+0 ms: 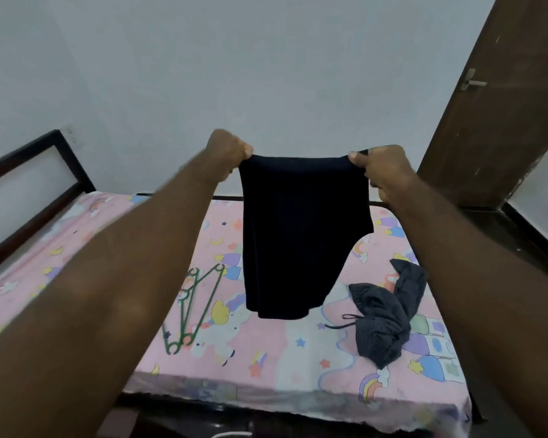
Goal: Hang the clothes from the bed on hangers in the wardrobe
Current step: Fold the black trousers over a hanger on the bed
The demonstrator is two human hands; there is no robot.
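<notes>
headboard rails (29,150) edge the far left, and the bed (64,235) runs across the view under a pink cartoon-print sheet. green hangers (200,314) lie on that sheet left of centre, bunched together with nothing on them; how many there are is hard to tell. above and just right of them the left hand (227,153) is raised, fingers curled and thumb pinching one top corner of a dark garment (304,235). the garment hangs in the air between the hands, clear of the bed, its top edge drawn almost straight and its lower hem drooping unevenly; whether it is shorts or a skirt cannot be made out. it looks light, soft and limp, with no stiffness of its own, so it will likely sag wherever it is not held. the taut top edge seems the sensible place to grip it while a hanger is brought to it. the right hand (383,172) pinches the opposite top corner in the same way, at much the same height. below that hand a grey striped garment (383,324) lies crumpled on the sheet with a drawstring trailing out, well apart from the hangers; it too looks soft and easy to lift by its waistband. a brown door (494,105) stands at the far right. no wardrobe is in view.
</notes>
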